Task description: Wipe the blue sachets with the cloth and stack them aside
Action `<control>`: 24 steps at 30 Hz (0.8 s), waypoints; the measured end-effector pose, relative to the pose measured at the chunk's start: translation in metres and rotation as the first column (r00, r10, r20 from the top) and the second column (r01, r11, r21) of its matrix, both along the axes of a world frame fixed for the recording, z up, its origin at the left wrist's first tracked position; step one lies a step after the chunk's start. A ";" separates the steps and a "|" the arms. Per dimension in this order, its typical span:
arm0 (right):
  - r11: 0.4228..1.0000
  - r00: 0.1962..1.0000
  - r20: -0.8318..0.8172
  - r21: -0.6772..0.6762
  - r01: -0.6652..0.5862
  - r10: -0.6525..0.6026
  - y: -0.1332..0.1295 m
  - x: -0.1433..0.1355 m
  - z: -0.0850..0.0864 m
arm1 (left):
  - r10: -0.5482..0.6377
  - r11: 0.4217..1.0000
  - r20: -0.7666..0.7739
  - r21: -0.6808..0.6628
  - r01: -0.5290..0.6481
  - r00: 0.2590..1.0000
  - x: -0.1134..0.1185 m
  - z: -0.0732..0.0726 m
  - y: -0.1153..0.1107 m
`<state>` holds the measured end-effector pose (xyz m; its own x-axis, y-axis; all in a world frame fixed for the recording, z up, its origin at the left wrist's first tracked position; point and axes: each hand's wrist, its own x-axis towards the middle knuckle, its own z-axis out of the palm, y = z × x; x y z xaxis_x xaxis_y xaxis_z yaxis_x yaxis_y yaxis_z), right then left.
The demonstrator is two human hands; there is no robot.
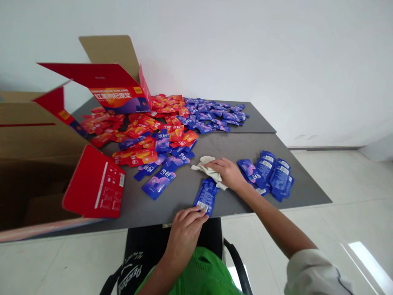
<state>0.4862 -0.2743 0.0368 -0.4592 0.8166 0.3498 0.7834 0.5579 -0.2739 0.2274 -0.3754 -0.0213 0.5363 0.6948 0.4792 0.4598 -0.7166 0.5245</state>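
A blue pouch (206, 194) with a white barcode label lies on the grey table near its front edge. My left hand (188, 226) rests its fingertips on the pouch's near end and holds it against the table. In my right hand (227, 172) is a crumpled white cloth (209, 167), which touches the far end of that pouch and partly covers it. Just left of it lies another blue pouch (159, 181), front side up. Beyond my right hand sits a group of blue pouches (273, 174), mostly with barcodes up.
A big pile of red pouches (143, 127) covers the left and middle back, and blue pouches (211, 114) heap at the back right. An open red carton (123, 96) stands behind them. Another open carton (101, 184) is at the left edge, its flap over the table.
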 end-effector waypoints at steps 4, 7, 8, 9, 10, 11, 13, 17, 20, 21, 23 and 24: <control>0.996 0.996 -0.092 0.087 0.028 -0.020 -0.026 -0.005 0.022 | 0.004 1.000 0.012 0.001 -0.004 1.000 0.000 -0.001 -0.001; 0.993 0.991 -0.062 0.023 -0.115 0.116 -0.070 -0.027 0.020 | 0.011 1.000 0.003 0.005 -0.011 1.000 0.000 0.001 -0.002; 0.987 0.986 -0.042 -0.012 -0.162 0.162 -0.080 -0.034 0.015 | 0.017 1.000 -0.005 0.003 -0.017 1.000 0.000 0.001 -0.002; 0.980 0.981 -0.035 -0.039 -0.193 0.192 -0.087 -0.039 0.009 | 0.021 1.000 -0.013 -0.003 -0.021 1.000 0.000 0.002 -0.002; 0.976 0.978 -0.041 -0.057 -0.208 0.206 -0.089 -0.042 0.002 | 0.019 1.000 -0.017 -0.011 -0.020 1.000 0.000 0.002 -0.002; 0.976 0.978 -0.057 -0.067 -0.206 0.203 -0.086 -0.043 -0.005 | 0.013 1.000 -0.016 -0.019 -0.014 1.000 0.000 0.002 -0.002; 0.985 0.984 -0.090 -0.071 -0.159 0.152 -0.068 -0.035 -0.015 | -0.005 1.000 0.005 -0.024 0.005 1.000 0.000 0.002 -0.001; 1.000 0.999 -0.040 -0.018 -0.010 0.009 -0.015 -0.004 -0.013 | -0.003 1.000 0.043 -0.005 0.003 0.999 0.000 0.000 0.000; 0.996 0.998 -0.052 0.073 0.050 -0.046 -0.008 0.007 0.004 | 0.000 1.000 0.052 -0.007 0.000 0.999 0.001 0.000 0.000; 0.994 0.996 -0.081 0.096 0.053 -0.045 -0.016 0.004 0.010 | 0.000 1.000 0.055 -0.006 0.001 0.999 0.001 -0.001 -0.001; 0.994 0.991 -0.133 0.111 0.010 0.005 -0.042 -0.009 0.016 | 0.002 1.000 0.050 -0.004 -0.001 0.999 0.001 0.000 -0.001; 0.995 0.989 -0.136 0.091 -0.048 0.060 -0.057 -0.018 0.016 | 0.008 1.000 0.042 -0.001 -0.008 0.999 0.001 0.000 -0.002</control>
